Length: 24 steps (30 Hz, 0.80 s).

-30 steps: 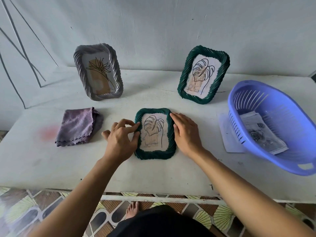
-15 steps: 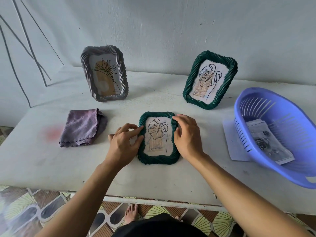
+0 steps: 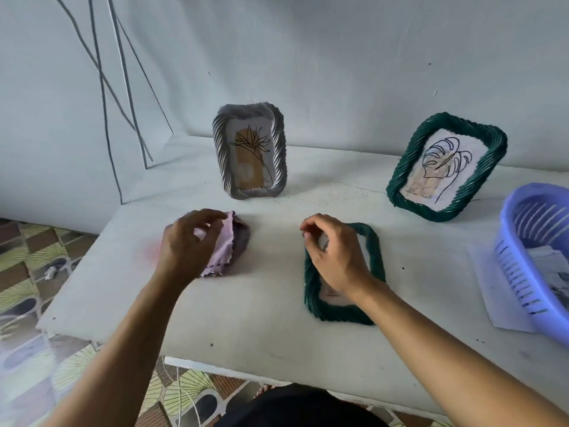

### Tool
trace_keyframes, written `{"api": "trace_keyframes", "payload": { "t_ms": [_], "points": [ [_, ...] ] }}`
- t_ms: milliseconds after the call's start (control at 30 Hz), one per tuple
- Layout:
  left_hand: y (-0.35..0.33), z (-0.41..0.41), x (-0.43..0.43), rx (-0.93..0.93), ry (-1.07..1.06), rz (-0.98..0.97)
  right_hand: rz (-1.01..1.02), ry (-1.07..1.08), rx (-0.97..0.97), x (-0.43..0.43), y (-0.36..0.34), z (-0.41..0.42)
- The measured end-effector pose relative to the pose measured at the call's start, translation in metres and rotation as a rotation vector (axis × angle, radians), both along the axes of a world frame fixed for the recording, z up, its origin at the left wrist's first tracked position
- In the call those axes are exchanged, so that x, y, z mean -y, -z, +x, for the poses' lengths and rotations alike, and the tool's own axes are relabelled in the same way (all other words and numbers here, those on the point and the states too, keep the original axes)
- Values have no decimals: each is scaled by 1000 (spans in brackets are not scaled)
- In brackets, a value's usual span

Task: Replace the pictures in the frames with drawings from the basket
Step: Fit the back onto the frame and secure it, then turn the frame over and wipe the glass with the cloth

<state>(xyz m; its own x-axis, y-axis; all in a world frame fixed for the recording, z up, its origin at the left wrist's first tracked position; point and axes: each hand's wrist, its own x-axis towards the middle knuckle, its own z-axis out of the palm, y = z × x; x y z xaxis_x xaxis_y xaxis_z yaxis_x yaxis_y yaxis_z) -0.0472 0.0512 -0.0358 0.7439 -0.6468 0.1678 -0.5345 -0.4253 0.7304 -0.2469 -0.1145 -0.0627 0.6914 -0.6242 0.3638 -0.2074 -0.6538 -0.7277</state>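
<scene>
Left-hand position differs from half a second ago: your left hand [image 3: 184, 248] has left the flat frame and now sits over the purple cloth [image 3: 237, 241] at the left of the table [image 3: 277, 303]. Its fingers are curled and grip the cloth, whose paler top layer is turned up beside the fingertips; the cloth lay folded flat before. Behind it, the grey frame [image 3: 221, 155] stands upright near the wall as before, still showing its flower picture. At the centre, the flat green frame [image 3: 374, 257] lies face up on the table in the same place. Your right hand [image 3: 338, 257] no longer rests along the frame's right edge. It now lies across the picture, with its fingers bent over the upper left corner; whether they grasp the rim cannot be told. Further right, the standing green frame [image 3: 462, 123] leans back with its leaf picture unchanged. At the right edge, the blue basket [image 3: 517, 272] rests on a sheet of paper [image 3: 492, 291], and the drawings [image 3: 551, 263] remain inside the basket.
</scene>
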Motion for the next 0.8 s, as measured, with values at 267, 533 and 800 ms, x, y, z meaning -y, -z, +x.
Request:
{"api": "trace_keyframes", "payload": {
  "t_ms": [267, 533, 800],
  "points": [
    [13, 74, 8, 168, 253, 376, 73, -68, -226, -16, 6, 80],
    [22, 88, 14, 160, 384, 261, 25, -11, -363, -28, 17, 124],
    [12, 98, 3, -75, 401, 79, 107, 108, -292, -33, 13, 129]
  ]
}}
